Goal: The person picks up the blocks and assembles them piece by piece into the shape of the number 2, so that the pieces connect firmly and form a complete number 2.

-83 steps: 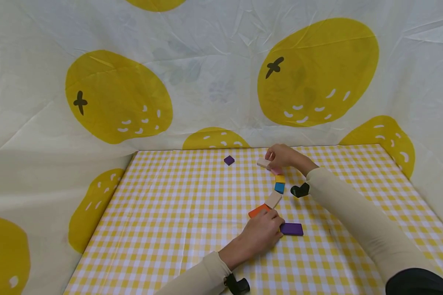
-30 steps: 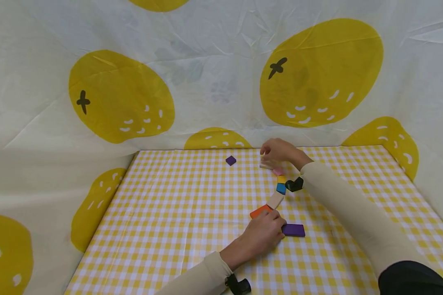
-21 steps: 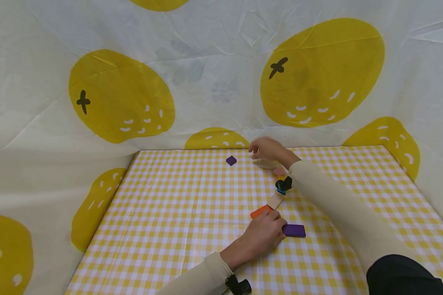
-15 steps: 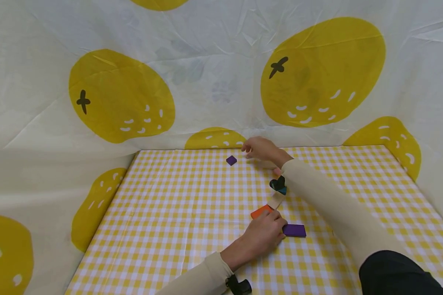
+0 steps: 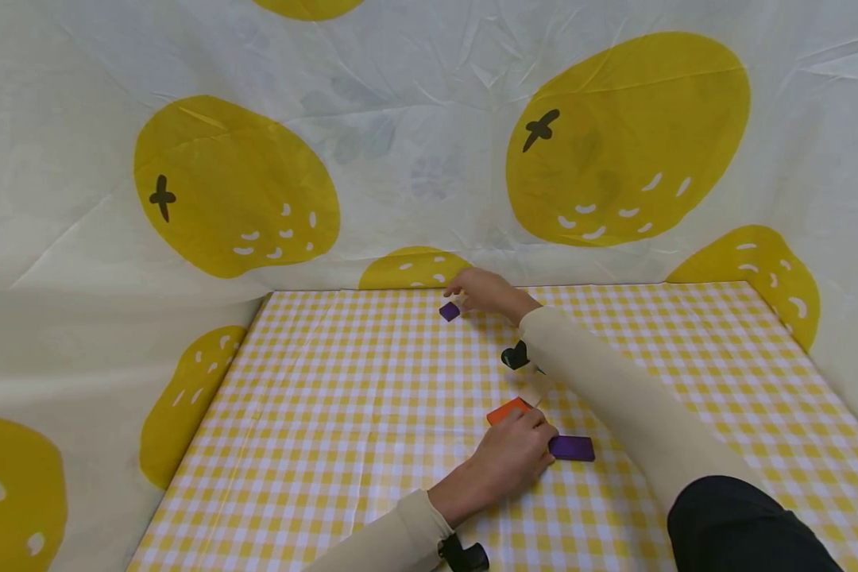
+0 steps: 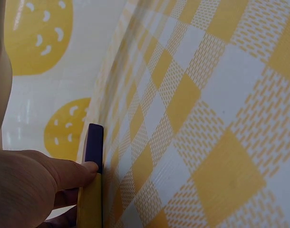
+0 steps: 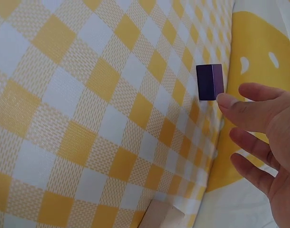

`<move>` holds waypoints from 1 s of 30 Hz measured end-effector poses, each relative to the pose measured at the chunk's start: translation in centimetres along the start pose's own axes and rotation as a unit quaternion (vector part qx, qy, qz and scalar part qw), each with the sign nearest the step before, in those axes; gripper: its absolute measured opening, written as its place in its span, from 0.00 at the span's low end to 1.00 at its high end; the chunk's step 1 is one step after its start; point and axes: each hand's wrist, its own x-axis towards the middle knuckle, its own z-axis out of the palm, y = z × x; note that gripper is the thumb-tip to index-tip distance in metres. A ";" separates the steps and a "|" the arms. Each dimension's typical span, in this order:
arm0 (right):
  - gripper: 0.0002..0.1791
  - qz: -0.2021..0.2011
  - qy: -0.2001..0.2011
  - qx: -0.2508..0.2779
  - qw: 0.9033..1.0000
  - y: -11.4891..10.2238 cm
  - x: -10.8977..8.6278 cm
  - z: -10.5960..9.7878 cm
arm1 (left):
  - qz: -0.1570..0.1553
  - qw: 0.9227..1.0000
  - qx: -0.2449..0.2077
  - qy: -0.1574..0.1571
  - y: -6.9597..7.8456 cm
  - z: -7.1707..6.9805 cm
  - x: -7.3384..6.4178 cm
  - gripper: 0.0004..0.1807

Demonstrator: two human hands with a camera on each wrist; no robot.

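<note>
My left hand (image 5: 511, 461) rests low on the cloth between an orange block (image 5: 508, 410) and a long purple block (image 5: 572, 448). In the left wrist view, its thumb and fingers pinch a yellow block (image 6: 89, 204), which stands end to end with that purple block. At the back of the table is my right hand (image 5: 488, 291), fingers spread and holding nothing. Its thumb tip is right at a small purple block (image 7: 210, 82) in the right wrist view. A beige block (image 7: 159, 216) lies behind it there.
A yellow checked cloth (image 5: 314, 413) covers the table, whose back edge meets a hanging white sheet (image 5: 415, 159). Another beige block (image 5: 536, 389) lies beside the orange one. The right sleeve (image 5: 615, 389) crosses over the line of blocks and hides several of them.
My right hand has let go of the far beige block and moved left to the small purple block. Its forearm now covers the pink, yellow and blue blocks. My left hand stays in place.
</note>
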 end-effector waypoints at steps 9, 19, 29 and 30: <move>0.18 -0.015 -0.033 0.016 0.999 -0.5 0.5 0.3 | 0.002 1.000 0.000 0.001 0.1 0.0 0.1 0.13; 0.18 -0.019 -0.038 -0.017 0.999 -0.2 0.2 0.5 | -0.003 1.000 -0.016 -0.012 0.2 0.0 0.2 0.13; 0.13 -0.014 -0.047 -0.034 0.998 0.2 -0.1 0.4 | -0.003 1.000 -0.008 -0.003 0.0 0.0 0.1 0.12; 0.13 -0.007 -0.048 -0.036 0.998 0.3 -0.2 0.3 | -0.004 1.000 -0.006 -0.002 0.0 0.0 0.1 0.12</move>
